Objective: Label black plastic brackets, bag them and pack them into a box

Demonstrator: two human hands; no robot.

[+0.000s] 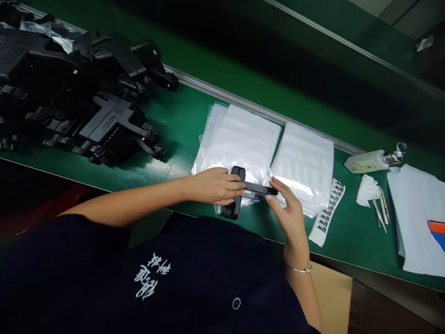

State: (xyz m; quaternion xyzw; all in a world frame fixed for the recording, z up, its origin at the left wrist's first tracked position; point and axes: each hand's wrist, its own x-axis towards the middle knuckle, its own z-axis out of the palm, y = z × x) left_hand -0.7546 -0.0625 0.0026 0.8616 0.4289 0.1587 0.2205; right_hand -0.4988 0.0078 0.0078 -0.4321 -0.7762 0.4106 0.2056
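Observation:
A black T-shaped plastic part [239,192] lies over the near edge of a stack of clear plastic bags [239,139]. My left hand [213,185] grips its crossbar end, fingers closed over the stem. My right hand [290,211] pinches the other end of the stem with thumb and fingertips. A second stack of clear bags [306,162] lies just right of the part, under my right fingertips.
A heap of the same black plastic parts [79,93] fills the left of the green bench [181,120]. A strip of barcode labels [328,211], a white bottle [373,160], cotton swabs [380,208] and a white cloth [415,218] lie right.

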